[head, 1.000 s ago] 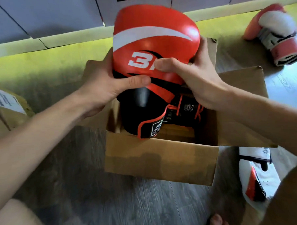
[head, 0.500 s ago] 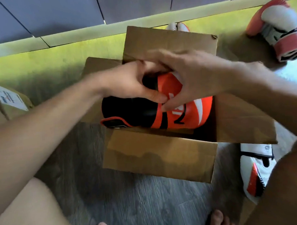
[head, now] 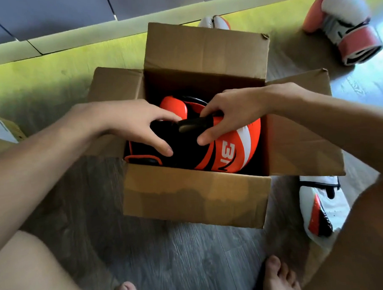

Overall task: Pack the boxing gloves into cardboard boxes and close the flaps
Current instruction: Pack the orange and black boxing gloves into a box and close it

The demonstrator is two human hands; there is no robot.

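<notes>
An open cardboard box point(head: 195, 197) stands on the floor with all its flaps up or spread out. Inside it lies an orange, black and white boxing glove point(head: 230, 147) on its side, black cuff to the left. Behind it the orange top of a second glove point(head: 173, 104) shows. My left hand point(head: 128, 119) grips the black cuff part between fingers and thumb. My right hand point(head: 235, 108) grips the glove's middle from the right, thumb on the orange stripe.
A white and pink glove point(head: 345, 24) lies at the far right. A white, orange and black glove point(head: 318, 207) lies right of the box. Another white glove point(head: 213, 22) peeks from behind the rear flap. A labelled box point(head: 1, 133) sits at the left edge; my feet are at the bottom.
The glove went from upright above the box down into it and now lies on its side. Both hands followed it down and stayed on it.
</notes>
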